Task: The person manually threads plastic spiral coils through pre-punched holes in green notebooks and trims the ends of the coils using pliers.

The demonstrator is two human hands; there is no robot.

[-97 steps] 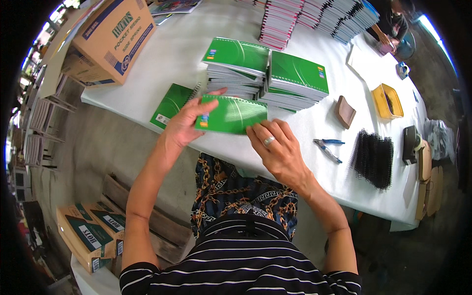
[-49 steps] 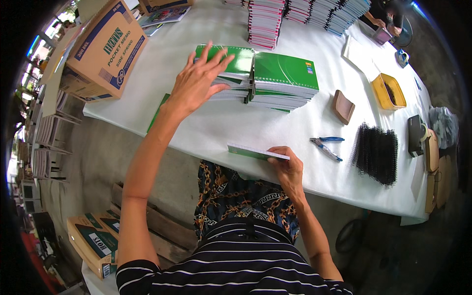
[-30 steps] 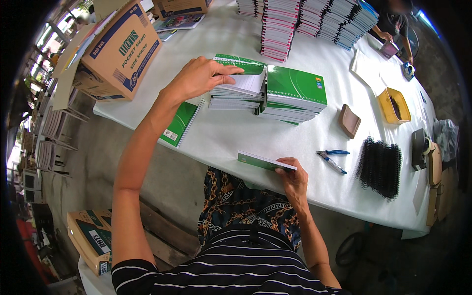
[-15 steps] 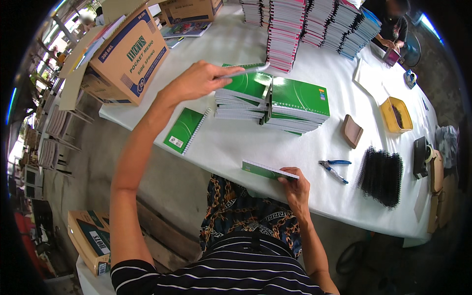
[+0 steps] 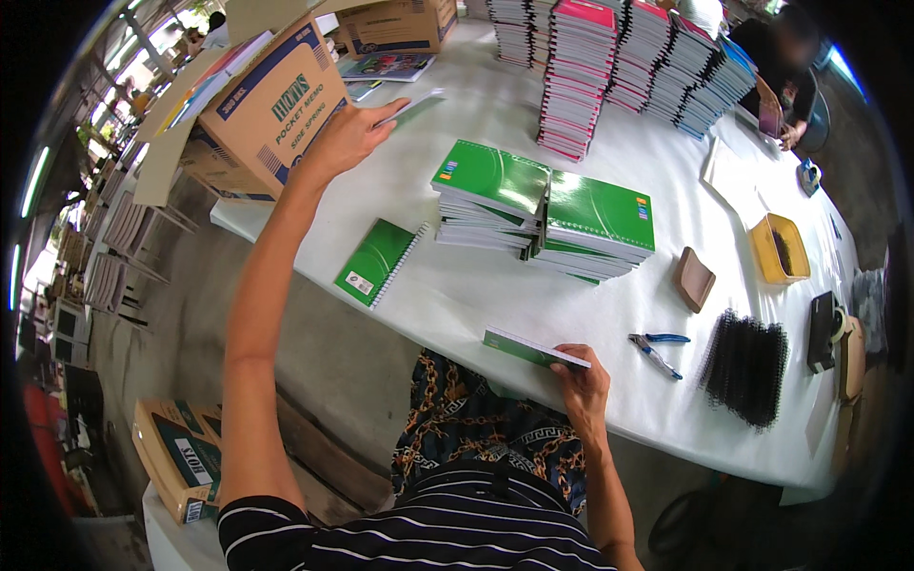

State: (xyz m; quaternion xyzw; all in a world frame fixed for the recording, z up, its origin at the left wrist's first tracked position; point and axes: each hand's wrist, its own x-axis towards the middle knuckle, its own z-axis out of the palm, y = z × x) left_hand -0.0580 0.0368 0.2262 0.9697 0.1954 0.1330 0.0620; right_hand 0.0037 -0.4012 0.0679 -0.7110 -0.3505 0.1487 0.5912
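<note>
Inside yellow tray (image 5: 779, 249), perhaps dark clips.

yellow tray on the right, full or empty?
Nearly empty. The yellow tray shows only a small dark heap on its floor; the rest of the inside is bare yellow. What the heap is, cannot tell.

On the table (image 5: 447, 305), two notebook stacks (image 5: 543, 214) sit side by side, a single notebook (image 5: 376, 262) to their left, pliers (image 5: 655, 347) and coils (image 5: 747, 366) right, taller stacks (image 5: 619, 57) behind.
</note>
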